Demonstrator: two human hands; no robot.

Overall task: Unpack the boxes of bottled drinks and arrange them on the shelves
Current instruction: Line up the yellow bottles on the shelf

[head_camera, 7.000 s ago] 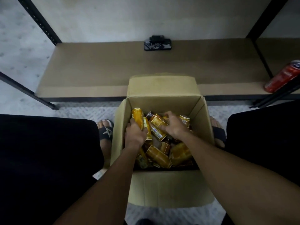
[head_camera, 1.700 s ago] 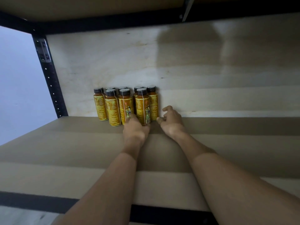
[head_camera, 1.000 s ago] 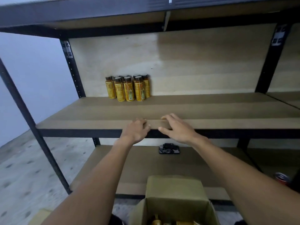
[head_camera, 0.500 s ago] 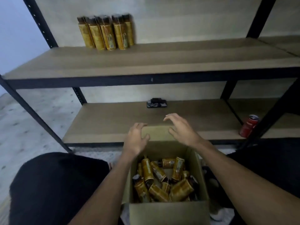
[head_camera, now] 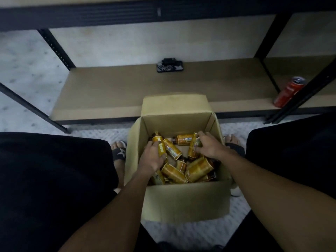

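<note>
Inside the box (head_camera: 183, 202) on the floor (head_camera: 190, 231), the left grip (head_camera: 154, 158) curled round one bottle (head_camera: 160, 144) and the right grip (head_camera: 209, 148) pinched a second bottle (head_camera: 193, 150). Many bottles (head_camera: 199, 168) lay loose beneath them; the far shelf (head_camera: 118, 88) showed none, so most of the unpacking seemed left to do.

The bottles (head_camera: 174, 173) in my cardboard box (head_camera: 181, 204) are golden yellow with dark brown caps; the bottle (head_camera: 160, 146) my left hand (head_camera: 152, 158) grips bears pale lettering. The box is plain tan, the shelf board (head_camera: 109, 91) a duller brown, its frame (head_camera: 54, 46) black. The can (head_camera: 288, 92) is red with a silver top. The phone case (head_camera: 170, 67) is black with white scribbled markings. My sandal (head_camera: 119, 154) is black with a white star, my shorts (head_camera: 54, 179) black, the floor (head_camera: 23, 70) speckled pale grey.
</note>
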